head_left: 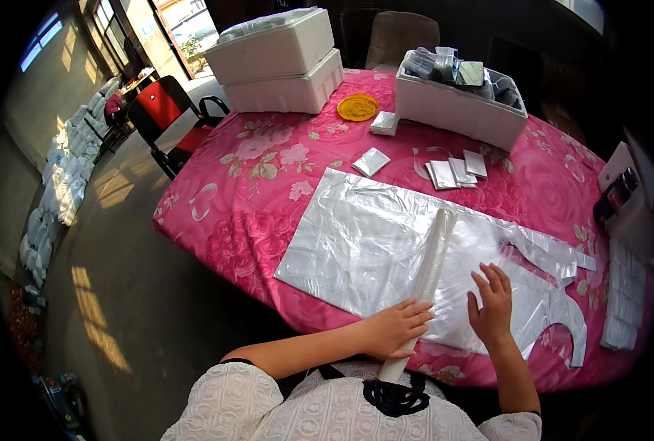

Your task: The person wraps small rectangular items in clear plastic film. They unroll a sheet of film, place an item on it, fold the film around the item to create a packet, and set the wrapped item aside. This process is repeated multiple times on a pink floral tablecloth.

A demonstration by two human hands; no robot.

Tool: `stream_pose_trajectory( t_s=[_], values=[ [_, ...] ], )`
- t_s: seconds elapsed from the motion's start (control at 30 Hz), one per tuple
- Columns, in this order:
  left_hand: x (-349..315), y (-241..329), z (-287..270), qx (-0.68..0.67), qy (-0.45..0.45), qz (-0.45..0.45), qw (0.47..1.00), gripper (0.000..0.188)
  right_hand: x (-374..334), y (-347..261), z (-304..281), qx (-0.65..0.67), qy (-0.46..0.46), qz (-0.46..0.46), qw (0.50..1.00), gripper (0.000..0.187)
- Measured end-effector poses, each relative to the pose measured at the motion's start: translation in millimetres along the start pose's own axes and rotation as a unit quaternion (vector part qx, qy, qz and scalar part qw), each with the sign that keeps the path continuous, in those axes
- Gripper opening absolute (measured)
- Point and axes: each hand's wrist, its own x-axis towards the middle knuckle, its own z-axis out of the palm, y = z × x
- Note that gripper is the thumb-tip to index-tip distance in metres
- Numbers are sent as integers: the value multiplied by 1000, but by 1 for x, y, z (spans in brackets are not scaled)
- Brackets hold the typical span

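Observation:
A thin, whitish see-through plastic sheet (356, 235) lies spread on the table before me, with curved cut-outs and strap-like strips at its right end, like a disposable apron. Across its middle runs a long pale tube (435, 253), its near end reaching my lap. My left hand (399, 328) rests over the near part of this tube, fingers stretched out across it. To the right, my right hand (493, 303) is raised above the sheet with its fingers apart and slightly bent, holding nothing. Beyond the sheet lie several small flat folded plastic packets (453, 173).
A pink flowered cloth (246, 228) covers the table. At the back stand stacked white foam boxes (275, 59), a yellow round dish (358, 107) and a foam box (455, 110) full of packets. A stack of folded plastic (622, 298) lies far right. Chairs (166, 121) stand beyond.

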Motion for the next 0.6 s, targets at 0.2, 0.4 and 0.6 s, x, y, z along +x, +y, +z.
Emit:
stream_pose_trajectory(
  t_s=[0.2,0.4,0.6],
  values=[
    [-23,-3,-9,-7,44,-33,998,64,16,-21,44,66,-186,-153,968,46],
    [-66,-3,-19,-145,150,-131,969,57,49,-36,82,101,-207,-235,944,51],
    [-110,2,-19,-173,230,-369,884,48,89,-107,138,120,-189,-229,947,34]
  ],
)
